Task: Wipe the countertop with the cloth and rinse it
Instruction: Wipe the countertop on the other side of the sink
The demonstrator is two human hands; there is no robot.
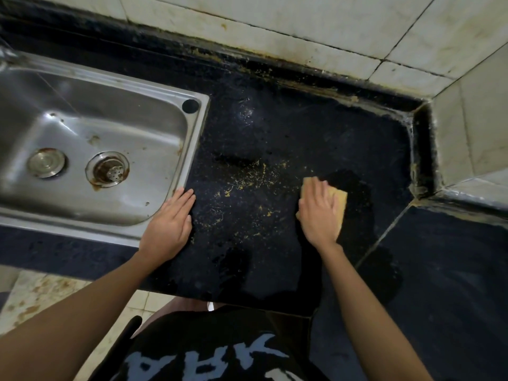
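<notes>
A yellow cloth lies flat on the dark countertop, pressed down under my right hand; only its far and right edges show past my fingers. Yellow crumbs are scattered over the countertop between my two hands. A darker wet patch spreads around and behind the cloth. My left hand rests flat, fingers together, palm down on the countertop at the steel sink's near right corner, holding nothing.
The sink basin at the left holds a rusty drain strainer and a round metal plug. Stained tiled walls close the back and right, with grime along the joint. A second counter section runs at the right.
</notes>
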